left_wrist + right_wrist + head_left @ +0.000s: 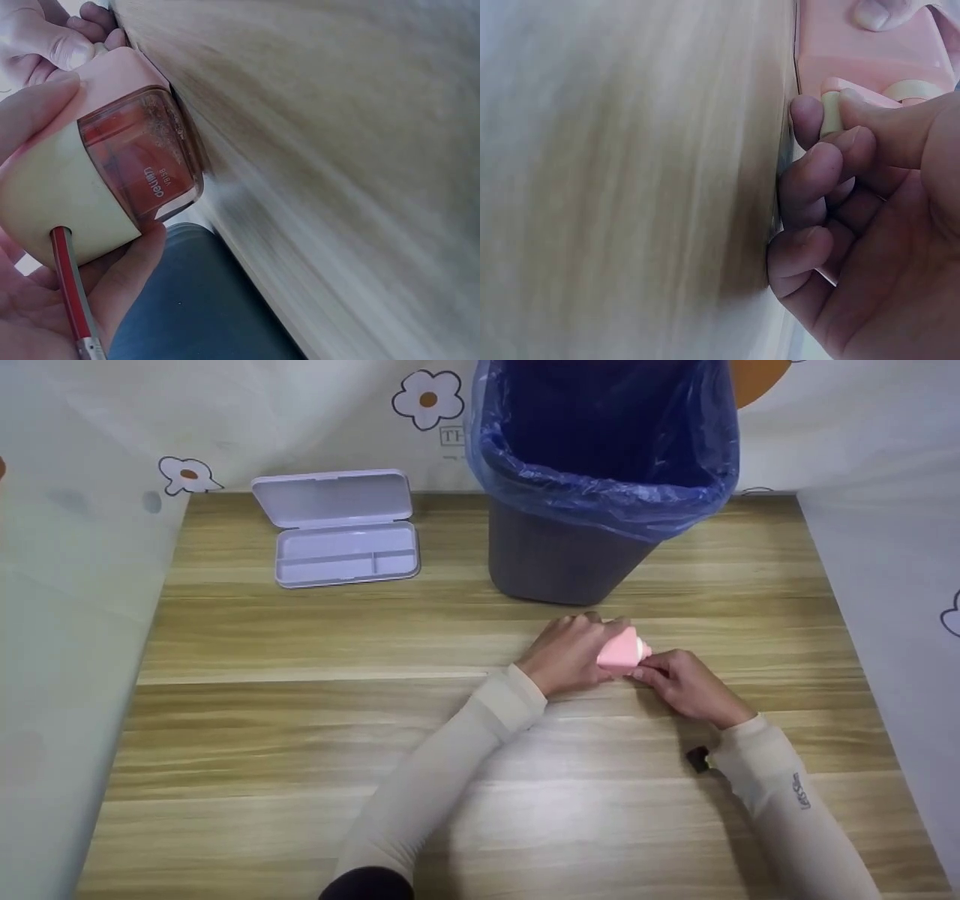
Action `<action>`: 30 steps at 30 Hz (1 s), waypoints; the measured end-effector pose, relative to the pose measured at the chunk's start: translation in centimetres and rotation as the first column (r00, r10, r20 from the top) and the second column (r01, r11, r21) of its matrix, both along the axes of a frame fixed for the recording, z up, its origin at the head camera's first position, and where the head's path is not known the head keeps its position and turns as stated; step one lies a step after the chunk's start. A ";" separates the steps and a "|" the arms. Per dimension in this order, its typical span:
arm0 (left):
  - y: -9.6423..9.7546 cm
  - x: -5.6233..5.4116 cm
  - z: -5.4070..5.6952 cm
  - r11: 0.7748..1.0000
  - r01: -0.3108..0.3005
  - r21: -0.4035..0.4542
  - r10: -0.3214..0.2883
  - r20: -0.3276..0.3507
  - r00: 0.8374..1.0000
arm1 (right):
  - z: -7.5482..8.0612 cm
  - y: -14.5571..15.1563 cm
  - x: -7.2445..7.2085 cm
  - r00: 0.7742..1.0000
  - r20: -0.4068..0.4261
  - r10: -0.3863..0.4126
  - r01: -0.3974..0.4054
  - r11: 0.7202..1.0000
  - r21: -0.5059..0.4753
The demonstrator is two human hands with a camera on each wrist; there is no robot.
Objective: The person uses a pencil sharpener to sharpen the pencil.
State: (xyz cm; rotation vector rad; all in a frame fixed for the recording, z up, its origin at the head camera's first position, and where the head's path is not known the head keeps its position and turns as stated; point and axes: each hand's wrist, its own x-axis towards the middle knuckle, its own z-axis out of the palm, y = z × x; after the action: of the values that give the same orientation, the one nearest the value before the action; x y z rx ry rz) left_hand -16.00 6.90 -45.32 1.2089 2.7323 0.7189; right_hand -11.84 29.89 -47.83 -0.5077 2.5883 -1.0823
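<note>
A pink and cream hand-crank pencil sharpener (619, 651) stands on the wooden table, its clear shavings window (142, 154) facing the left wrist camera. My left hand (571, 654) grips its body, with the thumb on one side and fingers on the other. A red pencil (71, 289) with a silvery stripe sticks out of the hole in the cream face, passing over the left palm. My right hand (694, 686) pinches the pale knob (830, 114) of the crank between thumb and forefinger. The other right fingers are curled close to the tabletop. The pencil's tip is hidden inside.
Behind the hands stands a dark grey bin (559, 559) lined with a blue plastic bag (600, 502). A lilac pencil case (382, 576) lies with its lid up at the back left. Pale flowered sheets (315, 420) surround the wooden table (300, 735).
</note>
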 end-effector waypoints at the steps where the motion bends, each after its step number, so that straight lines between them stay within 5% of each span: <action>1: 0.0 0.0 0.0 1.000 0.001 -0.001 -0.001 -0.004 1.000 | 0.0 0.0 0.1 1.000 -0.003 -0.002 0.002 1.000 0.000; 18: -0.1 0.0 -0.1 0.999 0.002 0.044 -0.002 0.002 1.000 | 2.7 0.0 2.6 1.000 0.023 0.012 -0.010 0.997 -0.078; 30: -0.1 0.0 -0.1 0.999 0.001 0.050 -0.001 -0.003 1.000 | 5.3 0.2 2.5 0.999 -0.040 -0.026 0.022 0.997 -0.079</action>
State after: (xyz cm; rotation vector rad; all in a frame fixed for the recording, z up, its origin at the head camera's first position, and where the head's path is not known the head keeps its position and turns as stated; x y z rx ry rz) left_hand -16.00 6.84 -45.46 1.2213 2.7315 0.7910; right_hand -9.34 30.06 -42.51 -0.5238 2.6015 -1.1983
